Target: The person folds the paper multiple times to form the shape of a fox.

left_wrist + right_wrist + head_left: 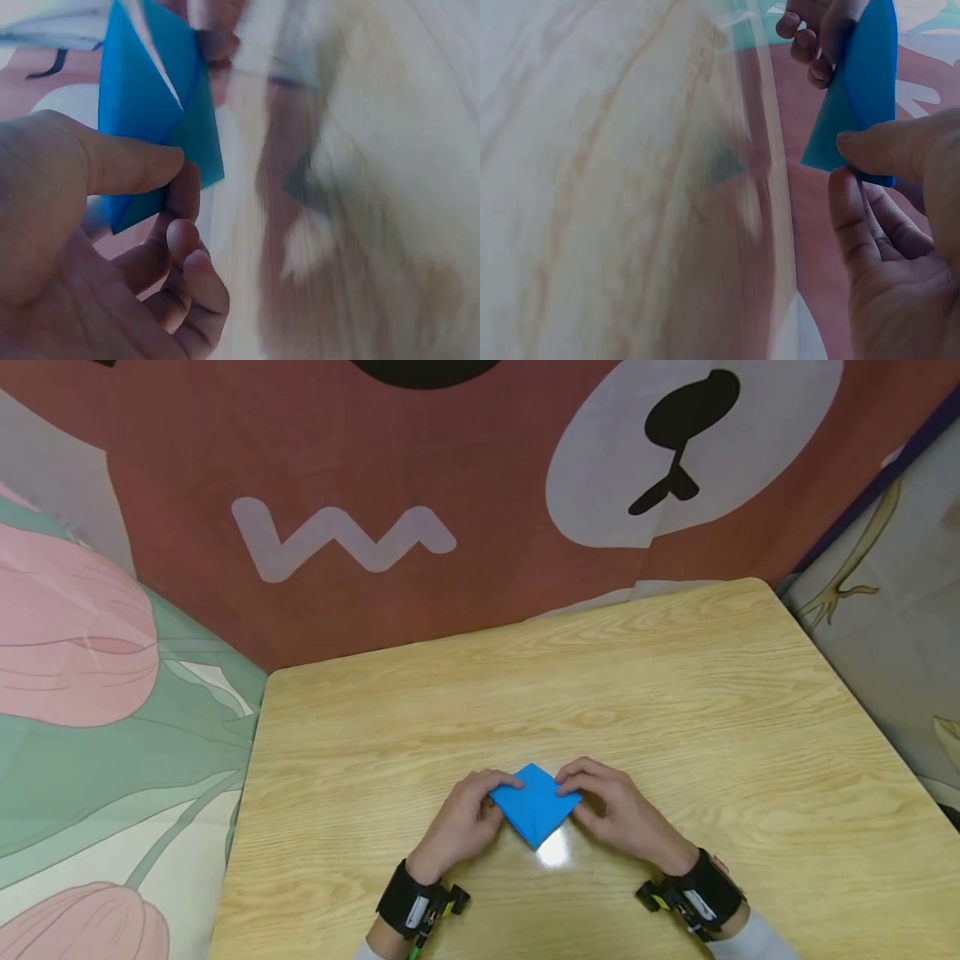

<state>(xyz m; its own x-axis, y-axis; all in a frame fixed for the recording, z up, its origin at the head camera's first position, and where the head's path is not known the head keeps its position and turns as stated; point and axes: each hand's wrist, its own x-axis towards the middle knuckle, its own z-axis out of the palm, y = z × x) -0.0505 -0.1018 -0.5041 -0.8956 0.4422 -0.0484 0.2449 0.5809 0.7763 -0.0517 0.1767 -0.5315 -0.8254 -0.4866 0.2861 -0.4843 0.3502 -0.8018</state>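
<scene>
A folded piece of blue paper point(535, 810), diamond-shaped in the head view, is held up between both hands close over the wooden table. On its left corner the left hand point(468, 818) pinches it between thumb and fingers. The right hand point(618, 806) pinches the opposite corner the same way. In the left wrist view the blue paper point(146, 82) shows layered folds and a narrow pale slit near its upper part. From the right wrist the paper point(870, 67) appears as two overlapping flaps, with the right thumb point(892, 146) on its face.
The wood-grain table point(420, 710) extends around the hands, its glossy top mirroring the paper. Behind it hangs a brown cloth point(495, 468) with cartoon shapes, and a floral cloth point(82, 760) hangs at the left. Each wrist wears a black strap point(408, 897) with a small camera.
</scene>
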